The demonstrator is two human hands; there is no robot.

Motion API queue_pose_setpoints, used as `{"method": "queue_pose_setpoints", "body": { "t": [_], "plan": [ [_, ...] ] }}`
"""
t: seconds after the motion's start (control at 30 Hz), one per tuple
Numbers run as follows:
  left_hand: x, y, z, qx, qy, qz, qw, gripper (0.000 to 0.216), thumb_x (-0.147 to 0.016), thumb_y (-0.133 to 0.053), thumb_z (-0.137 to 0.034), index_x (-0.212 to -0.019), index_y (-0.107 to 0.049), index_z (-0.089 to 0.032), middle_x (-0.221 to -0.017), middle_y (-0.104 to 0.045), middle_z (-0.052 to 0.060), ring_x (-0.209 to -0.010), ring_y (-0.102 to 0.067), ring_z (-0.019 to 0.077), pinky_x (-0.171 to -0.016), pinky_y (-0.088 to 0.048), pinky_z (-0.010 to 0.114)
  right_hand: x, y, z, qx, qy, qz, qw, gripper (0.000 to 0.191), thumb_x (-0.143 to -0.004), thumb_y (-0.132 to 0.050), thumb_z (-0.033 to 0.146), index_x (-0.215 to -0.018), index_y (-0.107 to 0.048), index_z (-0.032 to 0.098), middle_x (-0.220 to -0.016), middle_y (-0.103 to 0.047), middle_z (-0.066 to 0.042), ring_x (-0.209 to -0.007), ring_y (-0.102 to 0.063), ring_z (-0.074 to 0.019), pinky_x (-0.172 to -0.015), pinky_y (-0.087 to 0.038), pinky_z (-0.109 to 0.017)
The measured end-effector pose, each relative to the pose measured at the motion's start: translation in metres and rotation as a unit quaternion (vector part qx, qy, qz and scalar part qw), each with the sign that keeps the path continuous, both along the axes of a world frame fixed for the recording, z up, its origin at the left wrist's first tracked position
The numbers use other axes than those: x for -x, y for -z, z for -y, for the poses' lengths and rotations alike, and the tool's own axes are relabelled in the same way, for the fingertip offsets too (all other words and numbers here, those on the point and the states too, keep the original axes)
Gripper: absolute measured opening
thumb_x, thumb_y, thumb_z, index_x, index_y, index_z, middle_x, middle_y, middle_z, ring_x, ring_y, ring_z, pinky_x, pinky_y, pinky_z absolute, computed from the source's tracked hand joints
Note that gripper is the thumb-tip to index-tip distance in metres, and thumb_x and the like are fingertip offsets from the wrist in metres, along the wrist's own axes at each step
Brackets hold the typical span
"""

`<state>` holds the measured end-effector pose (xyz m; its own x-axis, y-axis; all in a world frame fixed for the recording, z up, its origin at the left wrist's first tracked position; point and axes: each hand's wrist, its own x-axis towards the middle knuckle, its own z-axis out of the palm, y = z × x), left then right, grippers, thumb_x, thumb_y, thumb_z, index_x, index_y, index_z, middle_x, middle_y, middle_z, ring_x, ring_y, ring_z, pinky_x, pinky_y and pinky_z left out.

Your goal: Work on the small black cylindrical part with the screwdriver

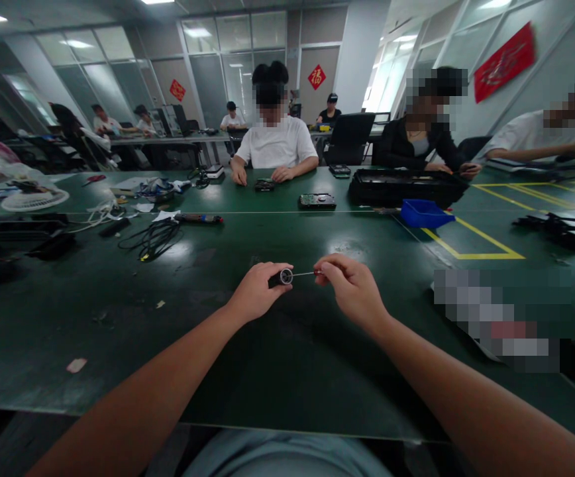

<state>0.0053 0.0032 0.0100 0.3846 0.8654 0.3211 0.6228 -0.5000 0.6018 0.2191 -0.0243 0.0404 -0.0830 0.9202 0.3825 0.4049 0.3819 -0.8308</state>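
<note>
Both my hands are raised over the dark green table (218,358) in front of me. My left hand (256,289) is closed round a small black cylindrical part with a round silvery end (286,276). A thin metal wire or pin (303,273) runs from that end to my right hand (350,288), whose thumb and fingers pinch its other end. I cannot make out what the part is.
Across the table sit several people; one in a white shirt (273,142) faces me. A blue bin (424,213), black trays (401,185), a circuit board (317,201), coiled black cable (153,238) and a screwdriver (198,218) lie on the far half. Yellow tape lines (471,245) mark the right side.
</note>
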Motion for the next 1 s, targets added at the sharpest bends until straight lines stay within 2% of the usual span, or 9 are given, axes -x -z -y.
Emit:
{"method": "queue_pose_setpoints", "body": {
  "t": [0.1,0.2,0.33,0.43,0.53,0.67,0.77,0.9,1.0],
  "plan": [
    [0.0,0.0,0.0,0.001,-0.002,0.003,1.0,0.038,-0.086,-0.073,-0.022,-0.123,-0.066,-0.026,-0.115,-0.07,0.002,-0.108,-0.062,0.0223,-0.1,-0.045,0.041,0.0,-0.001,0.001,0.006,0.008,0.022,1.0,0.035,-0.099,-0.045,0.042,-0.082,-0.067,0.021,-0.062,-0.064,-0.001,-0.061,-0.062,-0.0168,-0.062,-0.046,-0.031],
    [0.001,0.002,0.0,-0.002,0.0,0.008,1.0,0.038,-0.086,-0.073,-0.022,-0.123,-0.065,-0.026,-0.116,-0.069,0.002,-0.109,-0.061,0.0222,-0.099,-0.046,0.04,0.0,0.002,0.0,0.011,0.011,0.025,1.0,0.028,-0.099,-0.047,0.041,-0.093,-0.065,0.021,-0.063,-0.063,0.001,-0.061,-0.062,-0.017,-0.06,-0.045,-0.031],
    [0.002,0.005,-0.002,-0.005,-0.007,0.012,1.0,0.038,-0.087,-0.072,-0.024,-0.124,-0.065,-0.027,-0.116,-0.069,0.003,-0.109,-0.062,0.0224,-0.098,-0.046,0.04,0.0,0.008,-0.002,0.003,-0.001,0.007,1.0,0.02,-0.097,-0.049,0.034,-0.11,-0.06,0.023,-0.078,-0.067,-0.001,-0.073,-0.067,-0.0185,-0.067,-0.048,-0.032],
    [0.002,0.005,-0.003,-0.005,-0.002,0.006,1.0,0.037,-0.086,-0.072,-0.024,-0.123,-0.065,-0.027,-0.114,-0.069,0.003,-0.108,-0.062,0.0228,-0.097,-0.047,0.04,0.001,0.006,0.0,-0.002,-0.011,-0.008,1.0,0.017,-0.096,-0.05,0.032,-0.105,-0.061,0.022,-0.079,-0.066,-0.001,-0.075,-0.066,-0.0178,-0.07,-0.049,-0.032],
    [0.002,0.005,-0.002,-0.006,0.006,0.007,1.0,0.037,-0.086,-0.072,-0.023,-0.123,-0.065,-0.026,-0.115,-0.069,0.003,-0.109,-0.062,0.0226,-0.098,-0.047,0.04,0.002,0.002,0.002,0.006,-0.008,-0.01,1.0,0.027,-0.1,-0.043,0.039,-0.095,-0.063,0.022,-0.068,-0.06,0.001,-0.066,-0.061,-0.0167,-0.064,-0.046,-0.031],
    [0.002,0.004,-0.002,-0.003,0.004,0.008,1.0,0.037,-0.086,-0.072,-0.022,-0.122,-0.066,-0.026,-0.115,-0.069,0.003,-0.108,-0.062,0.0221,-0.098,-0.046,0.039,0.001,0.004,0.002,0.026,0.006,-0.01,1.0,0.023,-0.1,-0.043,0.037,-0.104,-0.061,0.023,-0.066,-0.056,0.003,-0.062,-0.057,-0.0166,-0.061,-0.042,-0.032],
    [0.002,0.004,-0.002,-0.003,0.002,0.006,1.0,0.037,-0.086,-0.072,-0.023,-0.123,-0.066,-0.026,-0.114,-0.069,0.003,-0.108,-0.062,0.0222,-0.097,-0.047,0.039,0.002,0.009,-0.002,0.033,0.0,-0.079,0.996,0.017,-0.094,-0.054,0.034,-0.107,-0.055,0.023,-0.076,-0.062,0.001,-0.071,-0.061,-0.0175,-0.067,-0.047,-0.033],
    [0.0,0.001,0.0,-0.002,-0.004,0.006,1.0,0.038,-0.086,-0.072,-0.023,-0.124,-0.065,-0.025,-0.115,-0.069,0.004,-0.108,-0.061,0.0226,-0.097,-0.047,0.04,0.005,0.014,-0.01,0.057,-0.01,-0.187,0.981,0.02,-0.089,-0.062,0.041,-0.09,-0.059,0.021,-0.081,-0.065,-0.003,-0.076,-0.063,-0.0179,-0.077,-0.051,-0.035],
    [-0.001,-0.004,0.002,-0.021,0.012,-0.005,1.0,0.037,-0.088,-0.07,-0.023,-0.124,-0.064,-0.025,-0.115,-0.069,0.004,-0.107,-0.061,0.0226,-0.098,-0.046,0.042,0.004,0.018,-0.018,0.109,0.004,-0.302,0.947,0.027,-0.088,-0.061,0.049,-0.088,-0.061,0.022,-0.08,-0.063,-0.003,-0.072,-0.062,-0.0178,-0.076,-0.054,-0.037]
  ]
}}
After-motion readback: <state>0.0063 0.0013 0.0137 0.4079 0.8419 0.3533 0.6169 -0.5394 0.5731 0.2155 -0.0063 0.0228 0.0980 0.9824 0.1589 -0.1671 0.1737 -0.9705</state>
